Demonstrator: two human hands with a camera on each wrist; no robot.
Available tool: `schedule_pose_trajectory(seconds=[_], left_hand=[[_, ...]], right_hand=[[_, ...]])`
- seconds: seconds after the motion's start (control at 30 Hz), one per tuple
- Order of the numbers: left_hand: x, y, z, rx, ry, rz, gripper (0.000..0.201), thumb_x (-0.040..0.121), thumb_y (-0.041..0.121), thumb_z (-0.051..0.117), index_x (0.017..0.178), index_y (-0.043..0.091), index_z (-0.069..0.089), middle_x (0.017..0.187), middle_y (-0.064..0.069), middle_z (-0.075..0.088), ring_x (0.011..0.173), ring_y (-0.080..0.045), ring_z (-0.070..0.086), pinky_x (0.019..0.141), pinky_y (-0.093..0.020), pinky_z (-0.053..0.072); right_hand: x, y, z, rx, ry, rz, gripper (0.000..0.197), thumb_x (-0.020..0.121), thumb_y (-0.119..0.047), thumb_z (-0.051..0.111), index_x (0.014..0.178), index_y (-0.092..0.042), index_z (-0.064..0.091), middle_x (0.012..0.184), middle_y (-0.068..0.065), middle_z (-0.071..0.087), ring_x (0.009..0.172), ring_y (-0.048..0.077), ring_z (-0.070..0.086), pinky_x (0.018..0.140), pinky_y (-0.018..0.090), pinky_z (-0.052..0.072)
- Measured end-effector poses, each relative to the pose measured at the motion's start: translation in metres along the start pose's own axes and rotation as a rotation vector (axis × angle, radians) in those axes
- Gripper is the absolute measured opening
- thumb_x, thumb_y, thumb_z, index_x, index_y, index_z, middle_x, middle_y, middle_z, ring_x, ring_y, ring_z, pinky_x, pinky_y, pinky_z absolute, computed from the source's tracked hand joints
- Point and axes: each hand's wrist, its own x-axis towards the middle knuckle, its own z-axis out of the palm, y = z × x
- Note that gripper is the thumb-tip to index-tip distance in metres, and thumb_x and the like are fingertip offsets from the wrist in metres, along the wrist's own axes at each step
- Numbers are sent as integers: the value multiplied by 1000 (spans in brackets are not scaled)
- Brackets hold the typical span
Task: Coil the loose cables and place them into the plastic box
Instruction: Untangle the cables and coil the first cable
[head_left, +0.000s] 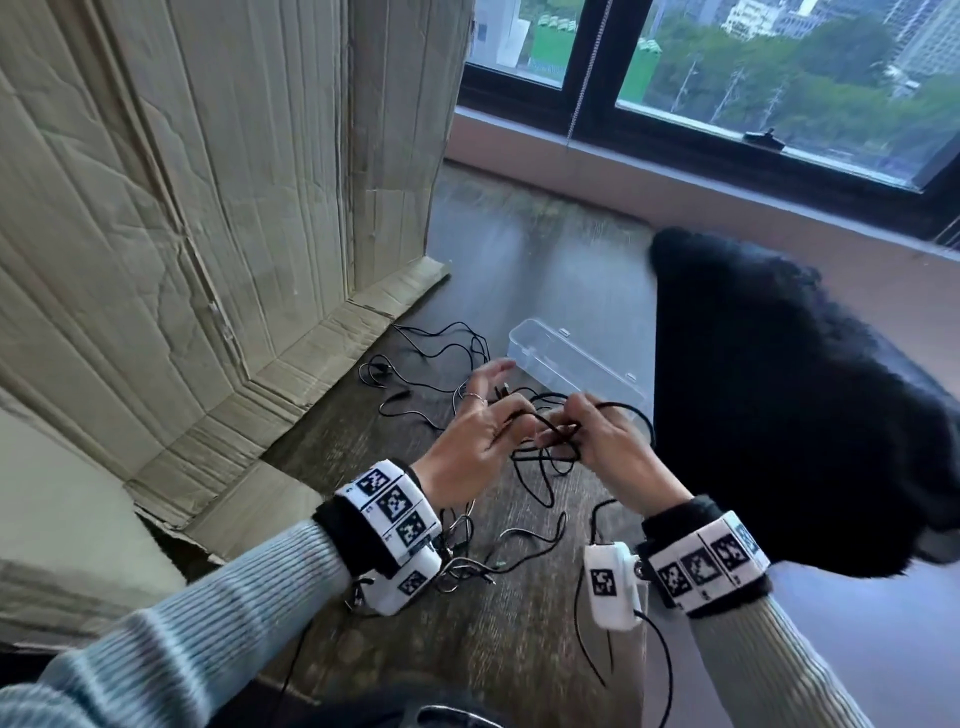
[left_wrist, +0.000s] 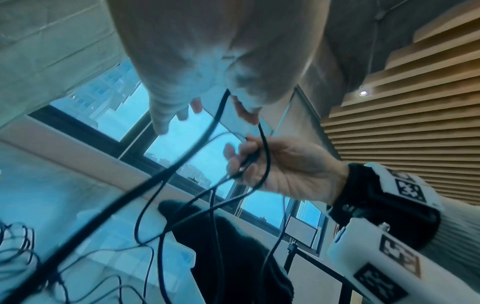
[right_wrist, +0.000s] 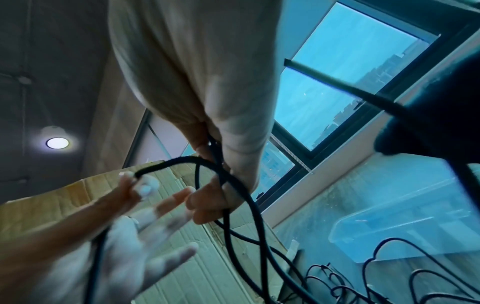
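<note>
A black cable (head_left: 545, 460) stretches between both hands above the floor, its slack hanging down in loops. My left hand (head_left: 483, 431) pinches one strand between thumb and forefinger while the other fingers spread out, as the right wrist view shows (right_wrist: 135, 183). My right hand (head_left: 602, 441) curls round a bunch of gathered loops (right_wrist: 223, 164). The clear plastic box (head_left: 571, 364) lies open on the floor just beyond the hands, with nothing visible inside. More loose black cables (head_left: 431, 353) sprawl left of the box, and others (head_left: 467, 561) lie under my left wrist.
Large flattened cardboard sheets (head_left: 208, 208) lean upright at the left, their flaps on the dark wooden floor (head_left: 519, 260). A black fuzzy fabric (head_left: 779, 389) covers the right side beside the box. A window sill (head_left: 675, 171) runs along the back.
</note>
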Motion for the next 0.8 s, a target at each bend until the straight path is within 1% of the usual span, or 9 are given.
schedule_pose_trajectory(seconds=[0.13,0.2,0.3,0.4,0.5,0.57,0.67,0.73,0.8], left_hand=[[7,-8,8,-188,-26,36,37,87,65,42,97,30,50,146,-7,28,135,6,29,110,-19,27],[11,-6,10,-325,-49,-4,47,83,66,47,98,24,35,129,-5,46,112,3,51,95,-21,43],[18,-7,9,-426,19,-106,66,71,70,60,96,18,27,99,3,57,75,-5,63,70,-21,50],[19,-14,5,-373,28,-190,58,73,61,67,96,17,37,88,2,61,67,-16,67,65,-27,51],[13,-26,3,-226,-40,-223,53,74,51,74,105,18,46,95,-1,64,81,-9,65,74,-25,48],[8,-27,3,-116,-103,-197,82,62,47,84,127,20,42,121,3,56,107,-2,57,88,-26,47],[13,-17,1,-78,-185,-84,135,45,37,93,149,25,8,154,5,26,138,-4,31,112,-31,31],[21,-5,0,-109,-291,-37,148,41,34,95,149,34,-8,159,7,16,144,-6,20,116,-33,22],[26,5,5,-63,-372,-36,150,42,27,96,151,29,-7,153,22,20,138,11,20,114,-18,19]], right_hand=[[-2,-8,5,-4,-167,-73,28,99,-30,43,77,-15,45,61,1,45,59,20,35,55,32,27],[-3,-15,5,-46,-194,-74,26,102,-33,41,86,-13,45,61,-1,42,57,16,32,53,28,26],[-1,-16,0,-184,-183,-83,26,94,-30,58,106,-8,50,67,-3,49,56,11,40,50,22,34],[3,-13,-7,-561,-128,-109,21,94,-28,61,109,-15,57,63,-3,52,55,13,45,52,31,39],[3,-19,-15,-879,-74,-131,14,100,-25,48,91,-22,59,62,-6,50,57,15,47,59,38,42],[-2,-27,-16,-878,-113,-119,19,99,-24,47,84,-25,58,65,-9,50,61,12,47,64,37,43],[-10,-39,-5,-640,-234,2,21,90,-21,52,70,-24,57,62,-8,47,61,14,40,61,33,35],[-12,-46,3,-433,-286,28,13,77,-18,51,73,-6,54,57,-2,38,55,17,29,54,32,23],[-10,-49,6,-271,-294,34,16,70,-14,50,73,1,52,53,0,32,51,14,23,51,30,18]])
